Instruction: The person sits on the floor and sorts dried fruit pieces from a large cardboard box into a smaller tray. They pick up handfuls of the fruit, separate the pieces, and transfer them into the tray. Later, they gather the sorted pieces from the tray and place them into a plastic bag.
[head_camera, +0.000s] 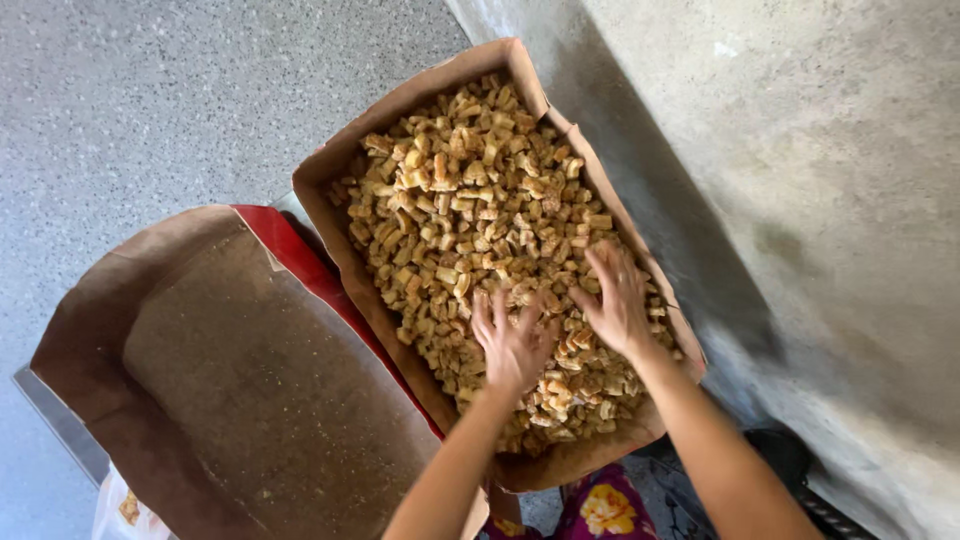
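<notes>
A cardboard box (330, 175) lined with brown paper is heaped with small golden-brown fried pieces (470, 190). My left hand (512, 340) lies palm down on the pieces near the box's near end, fingers spread. My right hand (615, 300) rests beside it on the pieces, fingers spread and slightly blurred. Neither hand visibly grips anything.
To the left stands a second box (250, 390), lined with brown paper and holding only crumbs, with a red edge (290, 255). A rough concrete wall (800, 180) runs along the right. Speckled grey floor (130, 100) lies behind. Patterned cloth (605, 505) shows below.
</notes>
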